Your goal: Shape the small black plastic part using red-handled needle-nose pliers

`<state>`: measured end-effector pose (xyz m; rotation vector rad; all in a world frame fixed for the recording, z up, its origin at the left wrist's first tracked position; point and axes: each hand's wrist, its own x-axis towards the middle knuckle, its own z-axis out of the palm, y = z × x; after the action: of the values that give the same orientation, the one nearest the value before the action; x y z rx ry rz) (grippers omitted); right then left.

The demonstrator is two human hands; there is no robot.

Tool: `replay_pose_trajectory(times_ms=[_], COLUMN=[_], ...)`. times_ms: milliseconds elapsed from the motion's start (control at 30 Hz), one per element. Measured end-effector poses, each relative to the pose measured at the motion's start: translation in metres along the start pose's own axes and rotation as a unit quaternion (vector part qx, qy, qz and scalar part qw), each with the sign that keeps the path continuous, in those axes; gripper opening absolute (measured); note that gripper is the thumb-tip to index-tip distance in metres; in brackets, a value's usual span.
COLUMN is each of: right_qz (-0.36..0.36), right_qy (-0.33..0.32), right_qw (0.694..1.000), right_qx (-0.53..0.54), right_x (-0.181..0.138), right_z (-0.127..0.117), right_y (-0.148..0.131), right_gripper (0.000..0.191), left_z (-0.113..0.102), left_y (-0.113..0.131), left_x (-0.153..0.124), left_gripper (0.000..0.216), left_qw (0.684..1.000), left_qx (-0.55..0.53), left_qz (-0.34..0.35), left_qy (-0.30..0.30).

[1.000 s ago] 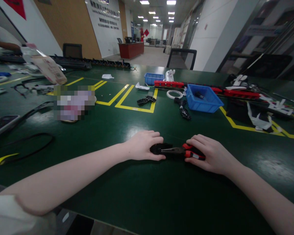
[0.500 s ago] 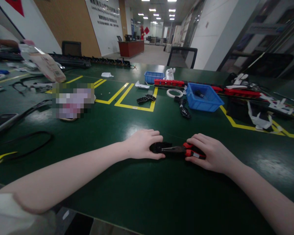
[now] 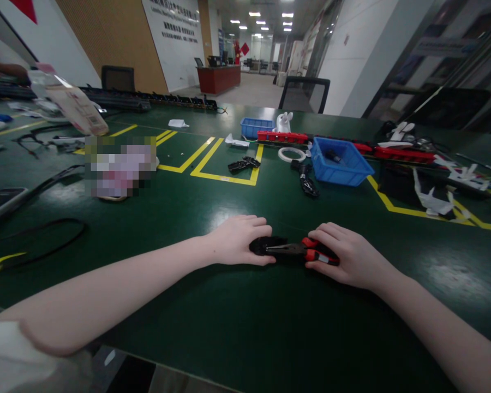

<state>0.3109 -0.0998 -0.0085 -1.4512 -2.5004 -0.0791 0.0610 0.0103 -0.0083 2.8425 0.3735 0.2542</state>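
My left hand [image 3: 243, 240] grips a small black part [image 3: 261, 246] between thumb and fingers, low over the green table [image 3: 237, 305]. Its exact kind is not clear. Needle-nose pliers [image 3: 288, 249] with red and black handles are held in my right hand [image 3: 343, 251], fingers wrapped round the grips. The jaws point left, and their tips meet the black part beside my left thumb. Whether the jaws are clamped on it is too small to tell.
Beyond my hands stand a blue bin [image 3: 339, 166] with dark pieces, a black bundle [image 3: 306, 180], a tape roll [image 3: 292, 155] and black parts [image 3: 244, 164]. Left are a bottle [image 3: 71, 103], a blurred-out phone-like item [image 3: 125, 166] and black cables [image 3: 73, 221]. A co-worker's arm [image 3: 8, 71] shows far left.
The pliers and my right hand have shifted slightly left, with the tips going further onto the black part. My left hand stays in place.
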Motion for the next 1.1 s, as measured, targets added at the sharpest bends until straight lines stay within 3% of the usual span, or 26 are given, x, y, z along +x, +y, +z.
replay_pose_trajectory(times_ms=[1100], right_qz=[0.006], right_qy=[0.027], right_qw=[0.999], right_qx=[0.02], right_x=[-0.0058], right_z=[-0.0014], right_y=[0.0039], right_gripper=[0.036], left_z=[0.0011], left_y=[-0.0021], left_x=[0.0001], left_gripper=[0.035], left_qw=[1.0], left_qx=[-0.01], left_qz=[0.0], left_qy=[0.01])
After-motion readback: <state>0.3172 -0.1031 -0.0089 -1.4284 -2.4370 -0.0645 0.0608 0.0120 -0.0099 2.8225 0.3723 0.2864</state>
